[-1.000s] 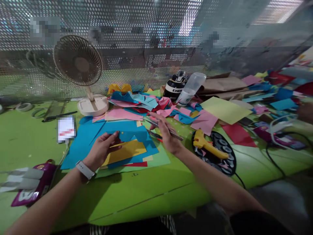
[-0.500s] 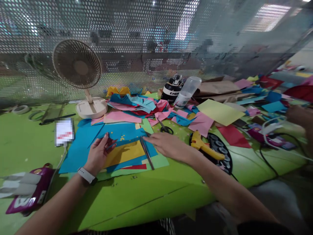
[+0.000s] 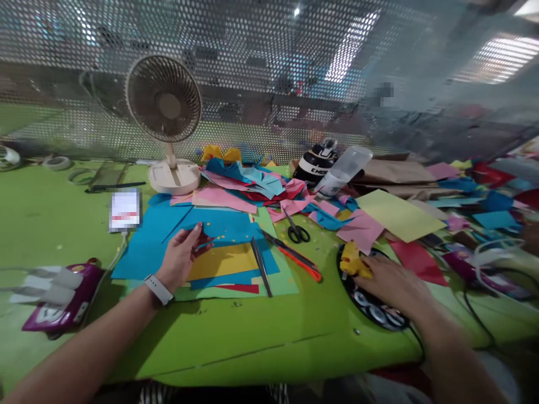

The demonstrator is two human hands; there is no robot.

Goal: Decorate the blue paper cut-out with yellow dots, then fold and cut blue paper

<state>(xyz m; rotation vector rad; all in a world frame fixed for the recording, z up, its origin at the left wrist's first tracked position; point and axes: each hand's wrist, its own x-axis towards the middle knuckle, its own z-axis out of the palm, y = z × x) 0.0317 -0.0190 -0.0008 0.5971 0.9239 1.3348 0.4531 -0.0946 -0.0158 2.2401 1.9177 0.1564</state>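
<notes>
My left hand point(image 3: 183, 249), with a watch on its wrist, is closed in a pinch above blue paper point(image 3: 141, 241). What its fingers hold is hard to make out against the blue. Below them lies a yellow sheet point(image 3: 227, 261) on more coloured paper. My right hand point(image 3: 393, 283) is wrapped round the yellow glue gun point(image 3: 353, 259), over a round black tray point(image 3: 370, 308). Between the hands lie an orange and black utility knife point(image 3: 295, 255), a pair of tweezers point(image 3: 261, 268) and black-handled scissors point(image 3: 297, 230).
A fan point(image 3: 174, 177) and a pile of paper scraps point(image 3: 240, 182) stand at the back, with a black bottle point(image 3: 314, 165) and a clear bottle point(image 3: 343, 171) beside them. Purple power strips point(image 3: 69, 297) with cables lie at both sides. A phone point(image 3: 125, 210) is at left.
My right hand has moved right from beside the tweezers to the glue gun and closed on it. The utility knife now lies uncovered. My left hand stays pinched over the paper.
</notes>
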